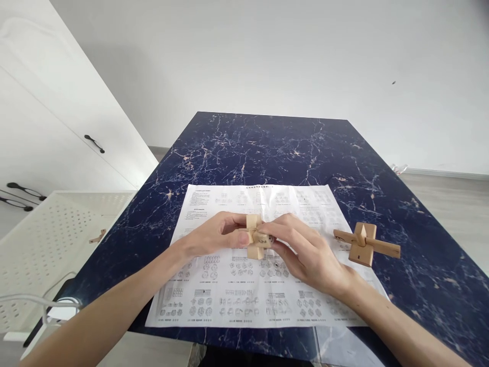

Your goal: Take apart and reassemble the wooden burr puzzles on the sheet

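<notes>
Above a creased instruction sheet (237,306), a pale wooden interlocking puzzle (254,252) of crossed blocks is held between my two hands. My left hand (216,234) grips its left side, thumb along the near face. From the right, my right hand (305,250) pinches a block with dark markings on it. Fingers cover part of the puzzle, so how its inner blocks fit cannot be seen. Small printed diagrams and lines of text fill the sheet beneath.
To the right on the dark blue marbled table (252,148) rests another wooden puzzle (367,244), a flat block crossed by a stick. A white perforated cart (64,219) with a small wooden piece (98,236) and white cables (34,299) stands left, beside white cabinets (57,86).
</notes>
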Demonstrator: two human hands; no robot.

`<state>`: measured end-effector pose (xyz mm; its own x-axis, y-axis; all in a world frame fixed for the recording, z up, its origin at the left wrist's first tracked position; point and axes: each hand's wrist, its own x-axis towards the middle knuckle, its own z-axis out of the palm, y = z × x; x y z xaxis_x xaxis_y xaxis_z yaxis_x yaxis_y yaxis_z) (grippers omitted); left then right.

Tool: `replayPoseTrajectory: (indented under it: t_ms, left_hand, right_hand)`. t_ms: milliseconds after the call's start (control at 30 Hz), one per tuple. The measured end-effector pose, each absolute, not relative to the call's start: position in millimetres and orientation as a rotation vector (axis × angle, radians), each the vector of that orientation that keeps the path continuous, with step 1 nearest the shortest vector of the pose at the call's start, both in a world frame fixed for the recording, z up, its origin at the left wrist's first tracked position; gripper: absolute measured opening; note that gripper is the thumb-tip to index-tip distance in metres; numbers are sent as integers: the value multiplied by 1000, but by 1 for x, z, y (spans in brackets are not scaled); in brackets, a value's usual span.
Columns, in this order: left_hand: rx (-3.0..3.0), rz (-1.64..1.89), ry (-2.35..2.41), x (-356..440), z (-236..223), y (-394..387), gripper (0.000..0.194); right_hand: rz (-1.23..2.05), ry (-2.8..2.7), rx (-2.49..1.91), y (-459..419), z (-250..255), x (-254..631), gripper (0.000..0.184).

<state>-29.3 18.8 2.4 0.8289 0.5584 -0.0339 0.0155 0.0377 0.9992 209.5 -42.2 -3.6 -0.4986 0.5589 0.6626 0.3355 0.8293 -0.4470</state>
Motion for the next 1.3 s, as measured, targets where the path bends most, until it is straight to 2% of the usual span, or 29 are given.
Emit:
replayPoseTrajectory:
  t_ms: [400,433,533,567,600,767,967,1100,1233,1300]
  left_hand:
    - [1468,548,469,-31,-1,23,58]
    - [1461,556,464,-30,-1,24,59]
    - [1433,555,429,-30,0,24,64]
    - [1429,539,416,-30,0,24,65]
    - [1432,521,406,-29,1,24,66]
    - [1481,496,401,-31,2,25,65]
    - [1478,569,490,-45,-2,35,66]
    - [1551,769,690,-45,0,33,59]
    - [1740,974,894,-35,2,24,72]
    - [1818,995,928,-31,1,20,77]
  right_hand:
    - [365,-2072,-743,-43,-7,207,33]
    - [367,-2065,-768,-43,-7,207,40]
    - [373,-2089,-837,-41,-6,208,85]
    - [379,-2109,-843,-40,-6,207,92]
    - [384,-2128,-836,-39,-7,207,92]
    - [382,-2120,-756,-39,-7,205,66]
    - [397,-1951,-862,-42,1,211,63]
    - [404,-1766,-1073,-36,-6,211,58]
    - [514,-1782,-1362,-29,-32,207,50]
    - [523,-1818,-1408,-28,-40,206,54]
